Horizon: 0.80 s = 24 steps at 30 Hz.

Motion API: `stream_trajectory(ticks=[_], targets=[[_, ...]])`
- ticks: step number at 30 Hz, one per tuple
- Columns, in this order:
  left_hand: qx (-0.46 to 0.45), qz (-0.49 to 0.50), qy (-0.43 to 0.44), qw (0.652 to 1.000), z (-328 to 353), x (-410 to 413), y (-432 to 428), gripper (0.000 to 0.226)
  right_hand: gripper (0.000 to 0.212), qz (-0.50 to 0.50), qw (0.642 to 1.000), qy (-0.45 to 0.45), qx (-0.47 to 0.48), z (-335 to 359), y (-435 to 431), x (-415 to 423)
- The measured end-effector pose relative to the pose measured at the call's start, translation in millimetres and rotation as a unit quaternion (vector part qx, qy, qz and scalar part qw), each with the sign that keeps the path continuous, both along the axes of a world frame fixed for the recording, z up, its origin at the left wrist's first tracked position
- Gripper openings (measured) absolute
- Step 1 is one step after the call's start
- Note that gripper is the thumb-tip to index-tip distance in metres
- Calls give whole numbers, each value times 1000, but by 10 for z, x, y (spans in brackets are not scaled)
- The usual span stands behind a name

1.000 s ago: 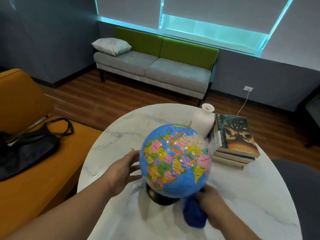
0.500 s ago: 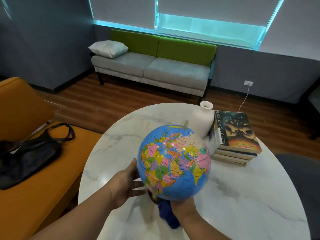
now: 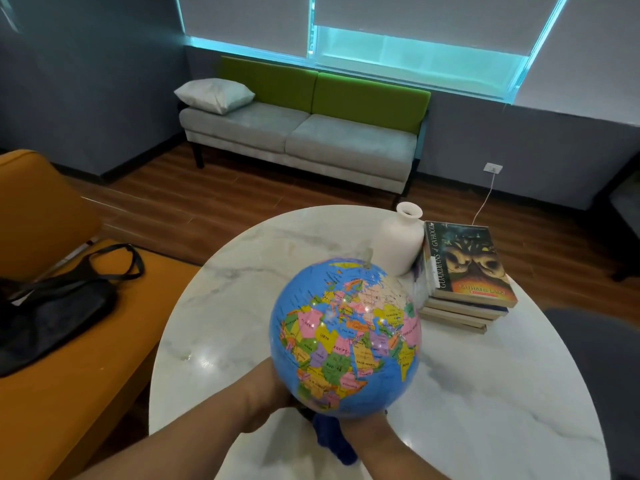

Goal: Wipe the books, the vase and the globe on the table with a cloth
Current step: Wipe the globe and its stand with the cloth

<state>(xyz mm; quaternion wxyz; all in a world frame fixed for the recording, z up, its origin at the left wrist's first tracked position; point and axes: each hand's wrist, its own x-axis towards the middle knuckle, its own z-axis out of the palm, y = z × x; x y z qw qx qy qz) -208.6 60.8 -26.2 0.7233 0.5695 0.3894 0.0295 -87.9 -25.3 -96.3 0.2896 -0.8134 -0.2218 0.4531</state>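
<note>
Globe [image 3: 346, 337] looked light, hollow and slick, best cradled underneath, where left hand [image 3: 266, 386] and right hand [image 3: 363, 426] with cloth [image 3: 334, 443] sat, fingers hidden, grip unclear

Both bare forearms angle in from below, wrists close together. Left hand [image 3: 266, 386] cups the lower left side of the globe [image 3: 346, 334], fingers hidden behind it. Right hand [image 3: 363, 426] sits under the globe, fingers hidden. Cloth [image 3: 334, 441] hangs just left of the right wrist.
</note>
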Motion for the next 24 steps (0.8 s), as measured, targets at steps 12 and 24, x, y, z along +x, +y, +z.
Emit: stream_trajectory(ticks=[12,24], targets=[[16,25,-51,998,-128,-85,297,55,4,79,993,-12,92,114,-200,300],[-116,107,-95,983,-309,146,281,22,22,135,972,110,160,403,-179,468]])
